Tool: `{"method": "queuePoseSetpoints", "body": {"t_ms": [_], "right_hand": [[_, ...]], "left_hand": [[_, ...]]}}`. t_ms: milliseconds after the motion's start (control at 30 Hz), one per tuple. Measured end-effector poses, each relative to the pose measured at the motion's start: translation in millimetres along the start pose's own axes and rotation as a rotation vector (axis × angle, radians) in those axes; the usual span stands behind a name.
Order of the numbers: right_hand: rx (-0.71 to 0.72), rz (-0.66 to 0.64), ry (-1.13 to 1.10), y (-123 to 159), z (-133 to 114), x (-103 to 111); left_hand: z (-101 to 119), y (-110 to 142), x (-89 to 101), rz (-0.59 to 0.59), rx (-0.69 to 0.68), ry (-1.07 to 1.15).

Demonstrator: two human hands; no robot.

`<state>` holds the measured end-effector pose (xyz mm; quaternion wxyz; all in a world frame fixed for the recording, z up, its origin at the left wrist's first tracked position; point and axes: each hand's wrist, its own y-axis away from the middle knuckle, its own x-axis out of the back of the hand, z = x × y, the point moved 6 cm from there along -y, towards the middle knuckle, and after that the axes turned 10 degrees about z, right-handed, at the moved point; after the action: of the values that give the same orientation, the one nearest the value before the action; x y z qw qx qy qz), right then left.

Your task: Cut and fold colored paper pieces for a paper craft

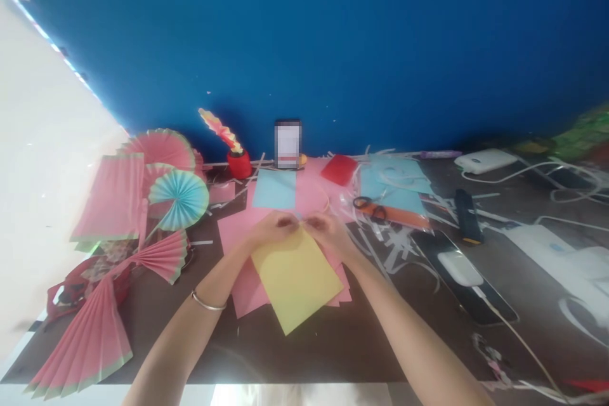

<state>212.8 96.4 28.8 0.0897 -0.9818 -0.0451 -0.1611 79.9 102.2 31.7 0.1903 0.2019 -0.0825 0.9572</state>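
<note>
A square sheet of yellow paper [297, 279] lies diagonally in front of me, over several pink sheets [242, 279]. At its far corner my left hand [276, 226] and my right hand [326, 228] meet, fingertips nearly touching. Both are closed in a pinch at that corner; the fingertips are small and blurred, and a tiny pale bit shows between them. A light blue sheet [275, 189] lies flat just beyond my left hand. Past my right hand are scissors [368, 206] with dark handles, among white paper strips [399, 244].
Pleated pink fans [90, 336] and a blue pleated fan [179, 198] stand at left. A red pot [238, 165] and a propped phone [288, 143] are near the blue wall [333, 44]. To the right lie another phone [495, 304], a white case [459, 268] and cables.
</note>
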Motion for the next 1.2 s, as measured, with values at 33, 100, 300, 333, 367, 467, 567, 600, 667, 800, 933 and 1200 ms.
{"method": "queuePoseSetpoints", "body": {"t_ms": [33, 100, 300, 333, 367, 467, 567, 600, 667, 800, 933, 1200], "right_hand": [[0.008, -0.017, 0.003, 0, -1, 0], [0.009, -0.039, 0.004, 0, -2, -1], [-0.045, -0.084, -0.081, 0, 4, -5], [-0.052, -0.086, -0.078, 0, 4, -6], [-0.060, -0.087, -0.069, 0, 5, -6], [-0.078, -0.095, -0.044, 0, 5, -6], [-0.076, -0.097, -0.047, 0, 3, -5], [-0.073, -0.095, -0.048, 0, 3, -6], [-0.067, -0.093, -0.048, 1, 2, -6], [-0.045, -0.082, -0.032, 1, 1, -6], [-0.019, -0.080, -0.006, 1, -1, -7], [0.032, -0.066, 0.023, 3, 2, -8]], "left_hand": [[-2, 0, -0.4, -0.016, 0.002, 0.017], [-5, -1, -1.0, -0.042, 0.014, 0.034], [-13, -3, -4.7, -0.113, 0.034, 0.100], [-14, -3, -5.3, -0.125, 0.036, 0.117], [-15, -3, -5.7, -0.133, 0.039, 0.128], [-15, -3, -5.4, -0.141, 0.043, 0.124], [-14, -3, -5.4, -0.150, 0.037, 0.106], [-14, -3, -5.4, -0.150, 0.035, 0.102], [-13, -2, -5.2, -0.141, 0.034, 0.092], [-13, -2, -4.9, -0.122, 0.033, 0.063], [-12, -3, -4.1, -0.108, 0.017, 0.031], [-9, -1, -1.9, -0.093, -0.021, 0.063]]}}
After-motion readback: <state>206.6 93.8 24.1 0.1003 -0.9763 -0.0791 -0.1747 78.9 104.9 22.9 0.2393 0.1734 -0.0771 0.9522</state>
